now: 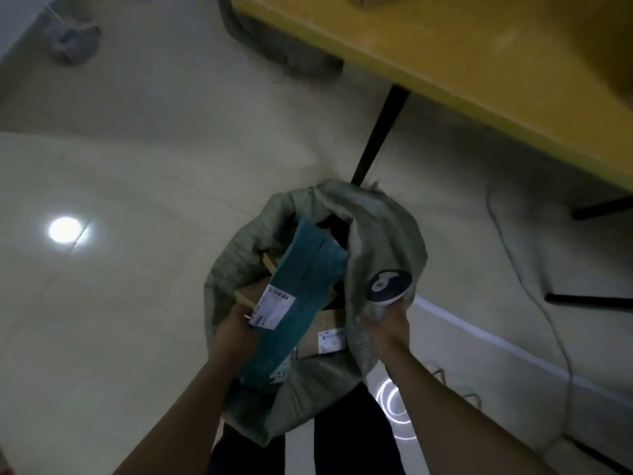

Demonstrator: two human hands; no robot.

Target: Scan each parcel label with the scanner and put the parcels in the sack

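Note:
A grey woven sack (380, 231) stands open on the floor below me. My left hand (234, 332) grips a teal parcel (301, 289) with a white label (274, 308), tilted over the sack's mouth. My right hand (387, 320) holds the scanner (388, 286), a dark round-headed device, and also clutches the sack's right rim. Inside the sack lies a brown cardboard parcel (322, 334) with its own white label.
A yellow table (479, 63) with black legs (380, 135) stands at the upper right. A thin cable (534, 286) runs down the floor on the right. More grey sacks (75, 39) lie at the back. The pale floor reflects a lamp on the left.

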